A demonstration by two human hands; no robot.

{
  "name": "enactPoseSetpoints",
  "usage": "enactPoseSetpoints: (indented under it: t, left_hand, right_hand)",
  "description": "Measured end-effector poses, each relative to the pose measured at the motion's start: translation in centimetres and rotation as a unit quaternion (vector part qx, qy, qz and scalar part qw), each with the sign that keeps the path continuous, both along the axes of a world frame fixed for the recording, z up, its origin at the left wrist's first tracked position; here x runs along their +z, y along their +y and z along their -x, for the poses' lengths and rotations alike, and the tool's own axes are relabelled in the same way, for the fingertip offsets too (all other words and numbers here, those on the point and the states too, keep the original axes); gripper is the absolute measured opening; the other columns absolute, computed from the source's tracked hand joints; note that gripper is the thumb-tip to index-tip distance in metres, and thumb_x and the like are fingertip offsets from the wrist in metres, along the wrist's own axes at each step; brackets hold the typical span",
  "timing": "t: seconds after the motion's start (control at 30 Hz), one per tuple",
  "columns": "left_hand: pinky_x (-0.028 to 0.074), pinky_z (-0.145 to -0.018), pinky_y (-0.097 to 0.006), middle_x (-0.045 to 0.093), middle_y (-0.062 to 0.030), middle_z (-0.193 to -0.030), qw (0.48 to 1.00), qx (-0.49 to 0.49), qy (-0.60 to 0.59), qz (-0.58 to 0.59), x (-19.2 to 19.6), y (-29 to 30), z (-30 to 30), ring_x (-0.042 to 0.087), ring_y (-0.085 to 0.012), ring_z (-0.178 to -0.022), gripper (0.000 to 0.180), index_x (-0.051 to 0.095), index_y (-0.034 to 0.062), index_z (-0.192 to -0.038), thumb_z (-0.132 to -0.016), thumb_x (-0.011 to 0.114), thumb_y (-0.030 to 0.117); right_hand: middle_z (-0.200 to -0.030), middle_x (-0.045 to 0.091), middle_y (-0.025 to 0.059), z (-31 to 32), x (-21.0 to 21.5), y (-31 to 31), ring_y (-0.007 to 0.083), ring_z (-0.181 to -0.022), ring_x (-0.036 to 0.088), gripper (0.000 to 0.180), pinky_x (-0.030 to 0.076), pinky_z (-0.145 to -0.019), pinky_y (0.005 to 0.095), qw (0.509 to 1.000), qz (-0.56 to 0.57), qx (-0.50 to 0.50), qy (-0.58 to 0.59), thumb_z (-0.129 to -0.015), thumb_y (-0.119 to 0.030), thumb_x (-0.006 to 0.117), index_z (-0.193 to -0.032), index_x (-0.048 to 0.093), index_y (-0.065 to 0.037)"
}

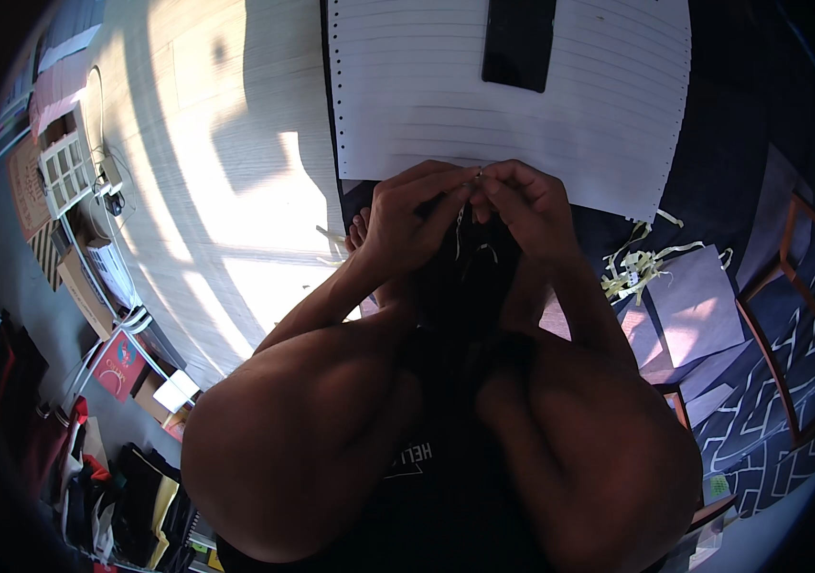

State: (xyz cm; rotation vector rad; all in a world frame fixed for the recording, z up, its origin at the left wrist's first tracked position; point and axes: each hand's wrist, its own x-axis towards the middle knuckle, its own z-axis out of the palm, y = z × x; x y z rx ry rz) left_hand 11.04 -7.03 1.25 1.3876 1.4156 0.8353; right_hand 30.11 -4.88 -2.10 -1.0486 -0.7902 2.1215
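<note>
Two hands show in the head view: left hand (414,218) and right hand (534,205) pinch a small item (478,176), too small to identify, between their fingertips near the lower edge of the lined paper (427,115). Dark phone (519,43) lies on that paper; pale strips (639,269) lie to the right.

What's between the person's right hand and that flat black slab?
In the head view, only bare lined white paper lies between the right hand and the black slab.
</note>
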Motion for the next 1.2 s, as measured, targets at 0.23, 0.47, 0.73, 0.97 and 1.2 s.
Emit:
enactPoseSetpoints:
  t: [0.23, 0.47, 0.73, 0.97, 1.2]
  left_hand:
    - [0.058, -0.076, -0.029, 0.074, -0.0143, -0.1, 1.0, -0.006, -0.007, 0.002, 0.1, 0.1, 0.0, 0.074, -0.0208, -0.09, 0.023, 0.073, -0.0012, -0.114, -0.093, 0.065, -0.001]
    - [0.056, -0.078, -0.028, 0.073, -0.0137, -0.095, 1.0, 0.006, 0.005, 0.002, -0.1, 0.2, 0.0, 0.073, -0.0196, -0.088, 0.02, 0.073, -0.0023, -0.111, -0.092, 0.067, 0.0]
    - [0.055, -0.079, -0.029, 0.07, -0.014, -0.099, 0.991, 0.042, -0.068, 0.109, -1.6, -0.3, 0.6, 0.07, -0.0171, -0.091, 0.018, 0.073, -0.0032, -0.107, -0.09, 0.066, 0.0]
    - [0.057, -0.076, -0.031, 0.072, -0.0131, -0.096, 0.999, 0.039, -0.032, 0.011, -1.0, 0.0, 0.3, 0.073, -0.0224, -0.087, 0.025, 0.075, 0.0004, -0.105, -0.083, 0.064, -0.003]
    - [0.057, -0.076, -0.031, 0.072, -0.0143, -0.097, 1.0, 0.03, 0.003, -0.002, -0.8, 0.0, 0.2, 0.074, -0.0232, -0.087, 0.025, 0.076, 0.001, -0.105, -0.083, 0.066, -0.002]
  right_hand:
    - [-0.092, 0.071, 0.0084, -0.1, 0.2, 0.1, 0.0105, -0.078, 0.064, 0.015, 0.053, -0.075, 0.0258, 1.0, 0.0, 0.003, -0.01, -0.102, -0.005, 0.056, -0.109, 0.065, 0.004]
    - [-0.091, 0.07, 0.0067, 0.0, 0.7, 0.2, 0.0092, -0.077, 0.063, 0.014, 0.052, -0.072, 0.0241, 0.997, -0.025, 0.024, -0.066, -0.102, -0.006, 0.057, -0.109, 0.066, 0.003]
    - [-0.09, 0.07, 0.0054, 0.7, 0.5, -0.4, 0.008, -0.077, 0.062, 0.014, 0.05, -0.068, 0.0231, 0.993, -0.062, 0.018, -0.099, -0.101, -0.007, 0.059, -0.108, 0.067, 0.002]
    - [-0.089, 0.071, 0.0066, 0.5, 0.5, -0.1, 0.0088, -0.077, 0.064, 0.014, 0.051, -0.071, 0.0235, 0.997, -0.031, 0.005, -0.071, -0.101, -0.008, 0.06, -0.107, 0.067, 0.003]
    - [-0.088, 0.071, 0.0065, 0.4, 0.3, -0.1, 0.0083, -0.076, 0.064, 0.013, 0.052, -0.07, 0.0231, 0.997, -0.035, -0.001, -0.075, -0.1, -0.008, 0.062, -0.105, 0.067, 0.002]
